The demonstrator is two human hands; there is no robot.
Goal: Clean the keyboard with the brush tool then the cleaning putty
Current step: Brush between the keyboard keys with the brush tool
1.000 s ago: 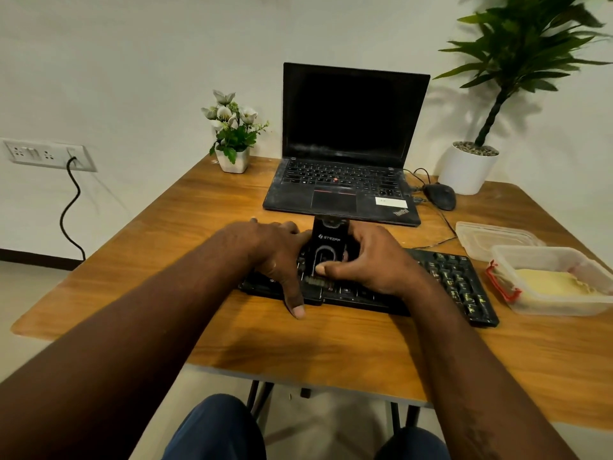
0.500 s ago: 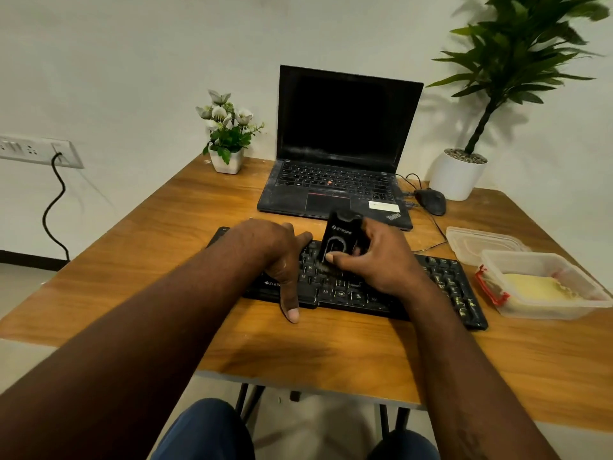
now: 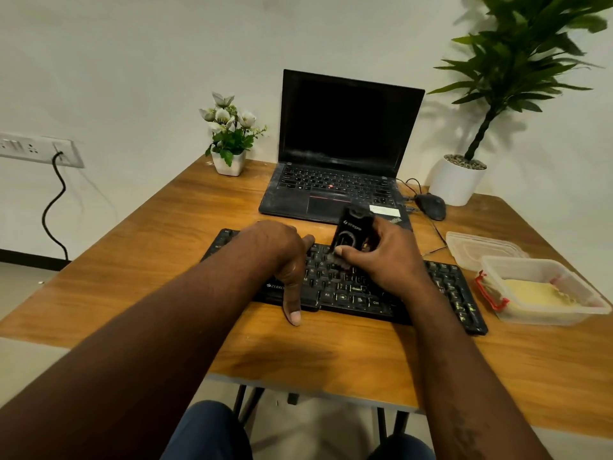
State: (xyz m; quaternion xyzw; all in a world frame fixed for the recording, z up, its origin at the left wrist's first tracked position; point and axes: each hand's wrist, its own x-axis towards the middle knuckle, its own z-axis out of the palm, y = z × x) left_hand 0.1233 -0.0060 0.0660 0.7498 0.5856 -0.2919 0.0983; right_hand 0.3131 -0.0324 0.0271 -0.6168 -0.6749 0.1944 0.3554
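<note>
Head camera view looks down along both forearms, which reach forward over the near edge of the wooden table [image 3: 139, 260] and meet above the black keyboard [image 3: 446, 288]. The left hand [image 3: 277, 252] lies palm-down on the keyboard's left half with its fingers laid fairly straight across the keys. Its thumb stretches back over the near edge, so the tip rests on the wood, and the hand presses rather than grasps. The right hand [image 3: 386, 258] is clamped on the brush tool [image 3: 352, 231], thumb on the near face and curled fingers behind. The tool stands tilted with its top leaning away, and its lower end is down on the keys at the middle of the board, just right of the left index finger.

The brush tool is a flat black slab with rounded corners, pale lettering near the top and a light oval outline below it. Its bristles are blurred — barely a greyish smear at the keys. The keyboard lies slightly askew, its right end nearer the camera. Right of it sits a clear container [image 3: 564, 319] holding pale yellow cleaning putty [image 3: 539, 291], its lid [image 3: 481, 249] just behind.
</note>
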